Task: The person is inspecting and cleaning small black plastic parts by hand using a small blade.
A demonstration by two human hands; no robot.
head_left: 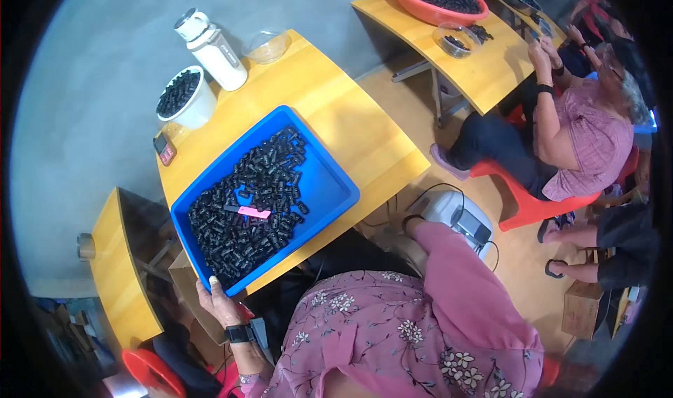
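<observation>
At the near left corner of a blue plastic tray (326, 181), my left hand (219, 304) is closed on the rim, its thumb on top and some fingers hidden below. The tray lies tilted across the yellow table, partly past its near edge. A heap of small black plastic parts (245, 188) fills much of it, with blue bottom showing at the right. On the heap rests a pink-and-black strip-shaped tool (254, 213). My right arm reaches down beside the table, and a dark band shows at its wrist. Its hand (401, 246) is barely visible, with the fingers hidden.
Behind the tray stand a white bucket (198, 109) of black parts, a white bottle (223, 63) and a clear bowl (266, 47). A small phone (164, 149) lies left. A person (589, 132) sits right at another table (484, 76). A white appliance (459, 216) stands on the floor.
</observation>
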